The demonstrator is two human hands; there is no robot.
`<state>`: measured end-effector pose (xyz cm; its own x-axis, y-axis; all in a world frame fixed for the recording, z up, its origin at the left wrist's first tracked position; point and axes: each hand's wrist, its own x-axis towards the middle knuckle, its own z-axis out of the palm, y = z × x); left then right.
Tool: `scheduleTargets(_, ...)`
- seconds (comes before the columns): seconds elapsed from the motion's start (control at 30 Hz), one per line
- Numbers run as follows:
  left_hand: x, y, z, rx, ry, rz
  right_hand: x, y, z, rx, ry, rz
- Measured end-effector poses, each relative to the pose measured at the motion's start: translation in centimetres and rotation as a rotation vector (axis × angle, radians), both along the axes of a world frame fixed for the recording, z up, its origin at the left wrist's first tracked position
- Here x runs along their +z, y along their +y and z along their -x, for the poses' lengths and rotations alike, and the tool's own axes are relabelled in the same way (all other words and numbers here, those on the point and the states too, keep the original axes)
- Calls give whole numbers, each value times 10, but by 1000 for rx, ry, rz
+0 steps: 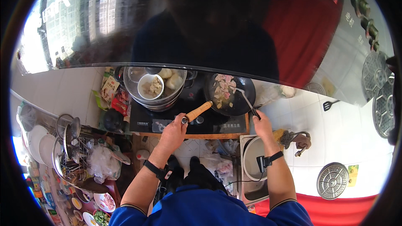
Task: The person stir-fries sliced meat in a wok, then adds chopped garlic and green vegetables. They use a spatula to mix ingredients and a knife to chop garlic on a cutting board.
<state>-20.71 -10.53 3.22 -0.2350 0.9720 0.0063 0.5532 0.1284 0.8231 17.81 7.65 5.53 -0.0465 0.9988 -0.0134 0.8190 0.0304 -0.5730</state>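
My left hand (pixel 173 136) grips the end of a light wooden handle (pixel 198 111) on a black wok (pixel 246 88). Pale and pink slices of food, which look like meat (pixel 223 88), lie in the wok, mostly on its left side. In my right hand (pixel 263 124) is the black grip of a metal spatula (pixel 246 99), whose head reaches in among the slices. The wok sits on the right of a black cooktop (pixel 188 124). Left of it stands a steamer pot (pixel 157 105) with a glass lid, through which a white bowl of food (pixel 151 87) and several buns (pixel 172 80) show.
A dark range hood (pixel 204 37) overhangs the back of the cooktop. Right of me is a sink (pixel 251 191) with a white basin (pixel 251 157). A dish rack (pixel 73 163) and a black kettle-like pot (pixel 112 120) stand left. A thin cable runs from my right wristband.
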Motion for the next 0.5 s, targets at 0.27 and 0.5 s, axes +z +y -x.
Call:
scheduleTargets(0.27,6,-1,-4,58,-3,14,-15,94,3,-321,572,433)
scheduleTargets(0.5,16,1,-17,142,2,46,14,173,17,-288,620,599)
